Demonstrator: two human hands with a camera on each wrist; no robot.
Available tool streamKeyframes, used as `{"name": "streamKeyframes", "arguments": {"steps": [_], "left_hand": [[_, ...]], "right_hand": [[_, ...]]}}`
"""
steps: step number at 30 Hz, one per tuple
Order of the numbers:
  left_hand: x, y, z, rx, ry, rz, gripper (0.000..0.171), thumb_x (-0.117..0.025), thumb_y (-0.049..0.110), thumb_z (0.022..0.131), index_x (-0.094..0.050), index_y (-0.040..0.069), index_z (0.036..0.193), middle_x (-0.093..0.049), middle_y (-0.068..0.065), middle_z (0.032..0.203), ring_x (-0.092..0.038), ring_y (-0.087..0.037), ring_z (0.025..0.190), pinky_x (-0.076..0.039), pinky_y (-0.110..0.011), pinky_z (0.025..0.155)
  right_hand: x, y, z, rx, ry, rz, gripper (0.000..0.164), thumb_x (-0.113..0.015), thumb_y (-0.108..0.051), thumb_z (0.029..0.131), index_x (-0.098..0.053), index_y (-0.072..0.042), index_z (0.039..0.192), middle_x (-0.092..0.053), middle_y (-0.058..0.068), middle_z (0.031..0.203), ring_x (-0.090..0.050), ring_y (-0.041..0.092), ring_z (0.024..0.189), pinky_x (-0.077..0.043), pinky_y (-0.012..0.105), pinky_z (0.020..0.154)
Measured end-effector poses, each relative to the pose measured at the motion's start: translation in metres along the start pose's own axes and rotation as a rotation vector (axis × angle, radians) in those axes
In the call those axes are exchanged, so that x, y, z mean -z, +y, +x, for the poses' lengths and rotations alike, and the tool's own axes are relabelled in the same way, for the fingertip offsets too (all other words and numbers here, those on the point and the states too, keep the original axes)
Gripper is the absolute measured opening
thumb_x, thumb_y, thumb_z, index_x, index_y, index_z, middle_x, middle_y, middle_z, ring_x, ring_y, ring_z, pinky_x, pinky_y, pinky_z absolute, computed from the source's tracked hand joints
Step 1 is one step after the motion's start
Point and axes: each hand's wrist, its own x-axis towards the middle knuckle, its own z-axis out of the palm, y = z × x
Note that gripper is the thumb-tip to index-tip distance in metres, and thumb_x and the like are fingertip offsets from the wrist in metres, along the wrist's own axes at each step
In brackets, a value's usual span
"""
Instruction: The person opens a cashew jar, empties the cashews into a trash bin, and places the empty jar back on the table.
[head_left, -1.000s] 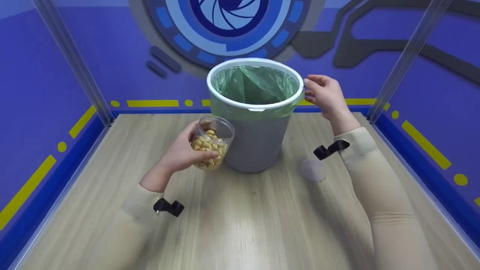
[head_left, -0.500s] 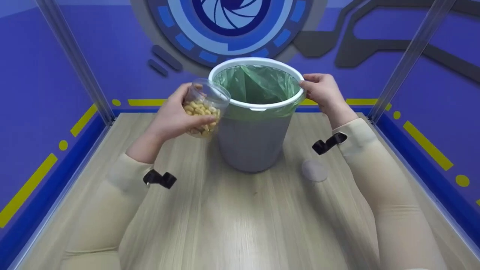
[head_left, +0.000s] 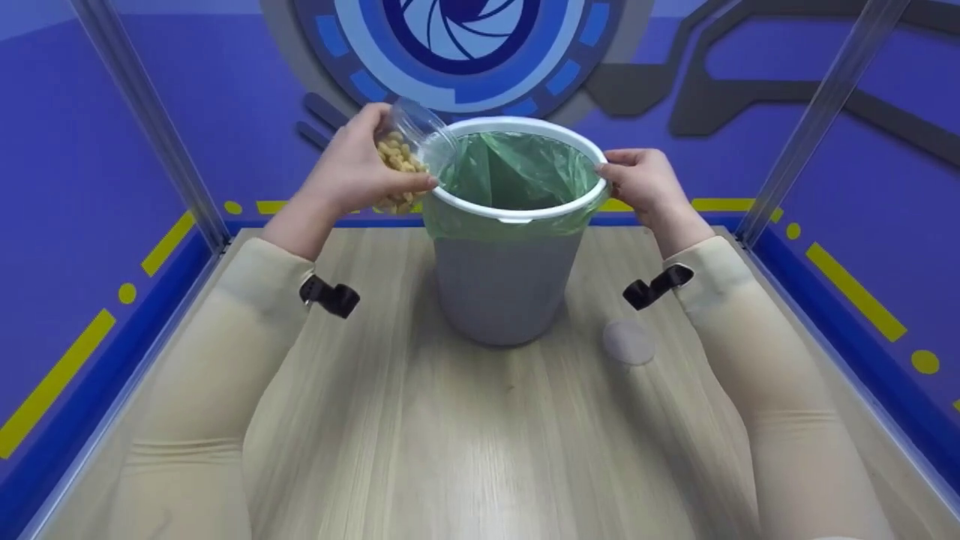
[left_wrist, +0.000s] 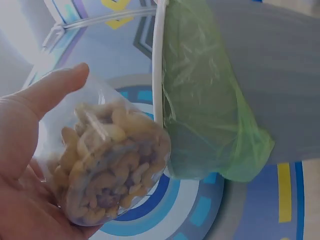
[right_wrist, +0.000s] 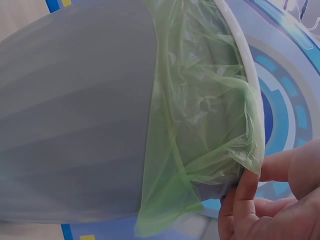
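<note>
My left hand (head_left: 345,169) grips a clear plastic jar (head_left: 418,126), raised at the left side of the trash can (head_left: 506,289). The jar is tilted, its open mouth overlapping the can's white rim (head_left: 517,212). Cashews (left_wrist: 115,165) fill its lower part, seen through the base in the left wrist view. A green bag (head_left: 517,172) lines the grey can and folds down over its outside. On the opposite side, my right hand (head_left: 649,184) pinches the rim, with the thumb and fingers at the bag's edge (right_wrist: 252,150) in the right wrist view.
A round translucent lid (head_left: 628,343) lies on the wooden table (head_left: 480,442), right of the can. Blue patterned panels (head_left: 67,187) enclose the table at the left, back and right.
My left hand has lifted the jar from low in front of the can up to its left rim and tipped it rightward. My right hand has closed in on the rim.
</note>
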Motion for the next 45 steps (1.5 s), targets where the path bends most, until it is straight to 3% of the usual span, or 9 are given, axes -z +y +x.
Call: {"name": "streamKeyframes", "arguments": {"steps": [6,11,17,24,30,37,42,45], "left_hand": [[-0.002,0.012,0.016,-0.036,0.038,0.229,0.102,-0.087,0.047,0.077,-0.032,0.014,0.157,-0.049,-0.011,0.148,-0.040,-0.031,0.132,-0.039,-0.049,0.115],[-0.007,0.019,0.028,-0.141,0.075,0.442,0.101,-0.087,0.046,0.077,-0.033,0.012,0.156,-0.045,-0.015,0.154,-0.037,-0.037,0.138,-0.029,-0.053,0.120],[-0.015,0.022,0.036,-0.262,0.098,0.646,0.096,-0.085,0.039,0.082,-0.032,0.010,0.157,-0.044,-0.017,0.154,-0.035,-0.039,0.141,-0.028,-0.053,0.121],[-0.025,0.024,0.041,-0.351,0.086,0.873,0.090,-0.080,0.034,0.088,-0.028,0.009,0.158,-0.042,-0.019,0.157,-0.035,-0.039,0.145,-0.027,-0.051,0.125],[-0.029,0.026,0.044,-0.398,0.065,1.010,0.085,-0.075,0.031,0.093,-0.026,0.010,0.160,-0.039,-0.018,0.160,-0.031,-0.038,0.150,-0.024,-0.048,0.127],[-0.031,0.029,0.044,-0.462,0.039,1.131,0.078,-0.068,0.012,0.096,-0.024,0.010,0.161,-0.034,-0.017,0.165,-0.026,-0.036,0.154,-0.019,-0.045,0.130],[-0.035,0.032,0.046,-0.483,-0.015,1.204,0.089,-0.074,0.012,0.093,-0.020,0.013,0.164,-0.028,-0.014,0.169,-0.018,-0.034,0.159,-0.011,-0.044,0.131],[-0.036,0.032,0.047,-0.508,-0.015,1.229,0.085,-0.071,0.016,0.096,-0.020,0.014,0.164,-0.027,-0.012,0.170,-0.018,-0.032,0.160,-0.008,-0.043,0.132]], "right_hand": [[0.000,0.000,0.000,0.011,0.006,0.004,0.051,-0.058,-0.015,0.104,-0.048,0.002,0.150,-0.053,0.022,0.150,-0.063,0.014,0.107,-0.055,0.011,0.079],[-0.001,0.001,0.000,0.022,0.012,-0.006,0.049,-0.058,-0.014,0.104,-0.050,0.002,0.149,-0.055,0.022,0.149,-0.064,0.015,0.108,-0.056,0.012,0.080],[-0.002,0.001,0.000,0.014,0.010,-0.021,0.048,-0.058,-0.016,0.104,-0.051,0.000,0.149,-0.055,0.021,0.148,-0.064,0.016,0.110,-0.056,0.013,0.082],[-0.002,0.002,0.000,0.012,0.009,-0.011,0.048,-0.057,-0.016,0.104,-0.050,0.000,0.149,-0.055,0.021,0.149,-0.064,0.017,0.111,-0.056,0.013,0.082],[-0.002,0.001,-0.001,0.017,0.007,-0.016,0.048,-0.057,-0.016,0.104,-0.051,0.000,0.149,-0.055,0.021,0.149,-0.064,0.018,0.112,-0.057,0.014,0.083],[-0.002,0.003,0.001,0.030,0.010,-0.014,0.050,-0.057,-0.015,0.104,-0.049,0.001,0.150,-0.054,0.021,0.149,-0.063,0.014,0.107,-0.055,0.012,0.081],[-0.001,0.004,0.001,0.030,0.014,-0.019,0.050,-0.057,-0.016,0.104,-0.049,0.001,0.150,-0.055,0.020,0.149,-0.064,0.011,0.101,-0.055,0.012,0.079],[-0.001,0.004,0.001,0.024,0.018,-0.023,0.049,-0.057,-0.016,0.104,-0.050,0.000,0.150,-0.055,0.020,0.148,-0.064,0.010,0.100,-0.055,0.012,0.079]]}}
